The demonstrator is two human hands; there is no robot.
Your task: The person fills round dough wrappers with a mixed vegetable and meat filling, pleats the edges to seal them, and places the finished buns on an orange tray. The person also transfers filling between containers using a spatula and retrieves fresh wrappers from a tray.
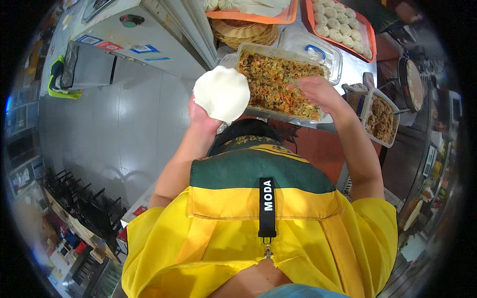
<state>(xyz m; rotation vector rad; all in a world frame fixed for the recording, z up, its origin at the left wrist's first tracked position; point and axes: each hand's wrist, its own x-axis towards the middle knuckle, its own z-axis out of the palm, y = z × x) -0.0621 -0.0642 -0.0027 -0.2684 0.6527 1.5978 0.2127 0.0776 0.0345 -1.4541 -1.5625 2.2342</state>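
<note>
A round white dough wrapper (222,94) lies flat on my left hand (204,116), which supports it from below, left of the filling tub. My right hand (319,93) is over the right part of the clear plastic tub (275,113), its fingertips at the chopped vegetable filling (275,82) with orange shreds. Whether the fingers hold a tool or some filling cannot be told. Behind the tub rests a clear lid with a blue handle (315,52). An orange tray (370,37) at the back right bears rows of pleated buns (335,24).
Woven baskets (244,32) stand behind the tub, beside another orange tray (257,16) with dough and buns. A plastic tub of brown filling (381,121) is at the right. A white cabinet (149,35) stands at the left, with tiled floor (141,100) below.
</note>
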